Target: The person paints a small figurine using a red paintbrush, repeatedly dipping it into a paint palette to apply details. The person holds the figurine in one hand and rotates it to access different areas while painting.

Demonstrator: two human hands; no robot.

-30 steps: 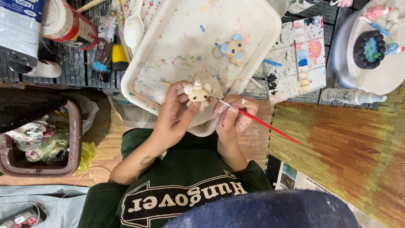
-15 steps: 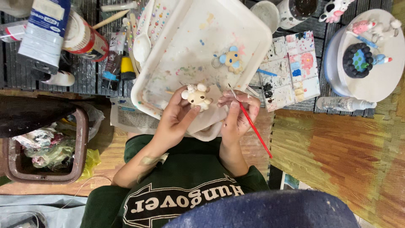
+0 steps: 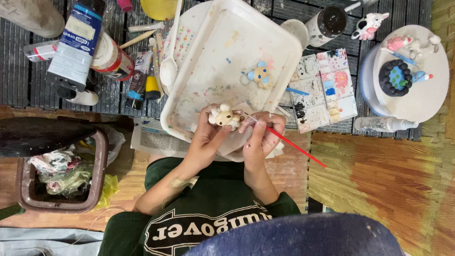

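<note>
My left hand [image 3: 206, 140] grips a small cream animal figurine [image 3: 225, 116] over the near edge of a white paint-spattered tray [image 3: 204, 57]. Just to its right, my right hand [image 3: 260, 137] pinches a thin red-handled paintbrush [image 3: 296, 147]. The brush tip reaches toward the figurine and the handle slants down to the right. A second figurine [image 3: 258, 75], blue and yellow, lies inside the tray beyond my hands.
A paint palette [image 3: 322, 90] and a clear bottle [image 3: 381, 124] lie to the right. A round white stand [image 3: 417, 102] holds more painted pieces. Paint tubes and jars [image 3: 76, 42] crowd the upper left. A brown bin [image 3: 57, 175] with rubbish stands at the left.
The brush handle, which stood steeper half a second ago, has swung back to a flatter slant. Both hands stay together at the figurine. The view has shifted slightly.
</note>
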